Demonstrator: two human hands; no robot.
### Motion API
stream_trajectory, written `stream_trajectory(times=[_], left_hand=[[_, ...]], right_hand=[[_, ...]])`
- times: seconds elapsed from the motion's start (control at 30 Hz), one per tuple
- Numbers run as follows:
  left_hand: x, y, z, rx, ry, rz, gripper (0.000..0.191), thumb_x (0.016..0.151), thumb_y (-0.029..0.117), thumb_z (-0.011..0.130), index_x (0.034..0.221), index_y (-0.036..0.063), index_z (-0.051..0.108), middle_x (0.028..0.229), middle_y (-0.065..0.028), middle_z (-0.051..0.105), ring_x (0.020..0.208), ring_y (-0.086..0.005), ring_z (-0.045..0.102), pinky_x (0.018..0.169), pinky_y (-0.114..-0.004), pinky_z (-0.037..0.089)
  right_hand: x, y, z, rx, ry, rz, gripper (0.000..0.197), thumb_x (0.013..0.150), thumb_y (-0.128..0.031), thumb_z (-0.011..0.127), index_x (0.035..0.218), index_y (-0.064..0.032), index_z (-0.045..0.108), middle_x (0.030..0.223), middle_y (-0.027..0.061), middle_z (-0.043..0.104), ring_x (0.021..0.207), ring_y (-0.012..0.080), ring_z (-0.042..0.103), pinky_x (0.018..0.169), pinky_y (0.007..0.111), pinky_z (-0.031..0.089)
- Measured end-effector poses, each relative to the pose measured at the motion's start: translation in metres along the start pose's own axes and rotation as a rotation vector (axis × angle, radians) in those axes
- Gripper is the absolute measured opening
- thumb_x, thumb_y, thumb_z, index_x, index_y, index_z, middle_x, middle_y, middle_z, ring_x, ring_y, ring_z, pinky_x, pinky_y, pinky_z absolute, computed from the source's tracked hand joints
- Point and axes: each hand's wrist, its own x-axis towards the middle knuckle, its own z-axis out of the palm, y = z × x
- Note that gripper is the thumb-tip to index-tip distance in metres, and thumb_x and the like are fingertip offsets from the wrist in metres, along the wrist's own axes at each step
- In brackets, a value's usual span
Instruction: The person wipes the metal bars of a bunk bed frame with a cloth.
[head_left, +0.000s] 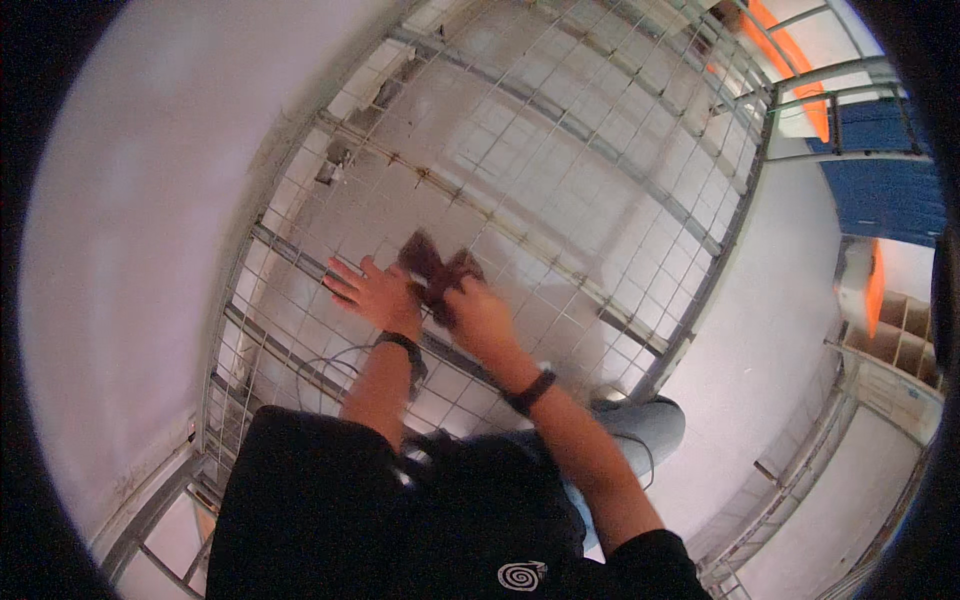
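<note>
My right hand (482, 321) is closed around a dark brown-red cloth (427, 259), which is bunched and slightly blurred. Loose corners of the cloth stick out beyond my fingers, and its edge lies against or just beside my left hand (381, 297). That left hand is spread, fingers pointing away to the left, and grips nothing. Both hands are over the wire mesh base (525, 315) of a metal bed frame. A dark band circles each wrist. Whether the cloth touches the mesh cannot be told.
Metal crossbars (570, 120) run under the mesh, some of them rusty. A pale wall (142, 225) borders the frame on the left. At right are the pale floor (780, 247), a blue panel (877, 172) and another metal frame (817, 442). A thin dark cable (319, 361) loops near my left forearm.
</note>
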Motion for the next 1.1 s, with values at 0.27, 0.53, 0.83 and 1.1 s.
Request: stream_trajectory(times=[0.27,0.53,0.83,1.1], left_hand=[[-0.005,-0.001,0.0,0.02,0.046,-0.011,0.043,0.089,0.035,0.06,0.124,0.0099,0.063,0.164,-0.0215,0.019,0.149,-0.0498,0.015,0.117,-0.064,0.016],[-0.009,0.001,-0.028,-0.035,-0.014,0.06,0.057,0.094,0.043,0.054,0.137,0.0065,0.056,0.16,-0.0257,0.027,0.146,-0.0503,0.023,0.116,-0.063,0.021],[0.139,-0.084,0.056,0.202,0.339,-0.335,0.049,0.096,0.044,0.053,0.133,0.0112,0.05,0.148,-0.0158,0.043,0.125,-0.0373,0.049,0.107,-0.064,0.031],[0.119,-0.014,-0.018,-0.075,0.077,-0.482,0.067,0.1,0.044,0.043,0.151,0.0014,0.034,0.151,-0.0239,0.041,0.133,-0.0383,0.047,0.106,-0.071,0.029]], right_hand=[[-0.029,0.004,0.037,0.186,0.105,-0.016,0.028,0.079,-0.009,0.069,0.106,-0.0067,0.064,0.104,0.0221,0.059,0.1,0.0408,0.061,0.083,0.05,0.054],[-0.03,-0.026,0.039,-0.268,-0.091,0.355,0.041,0.087,-0.012,0.072,0.124,-0.0135,0.055,0.124,0.0153,0.05,0.114,0.0371,0.056,0.09,0.048,0.053],[-0.033,-0.049,0.013,-0.304,-0.208,0.318,0.049,0.087,-0.013,0.072,0.13,-0.0119,0.049,0.121,0.0154,0.05,0.11,0.0352,0.058,0.087,0.047,0.054],[-0.014,-0.026,-0.004,-0.125,-0.15,0.299,0.044,0.081,-0.012,0.074,0.122,-0.0106,0.059,0.114,0.0178,0.054,0.106,0.0378,0.061,0.082,0.048,0.057]])
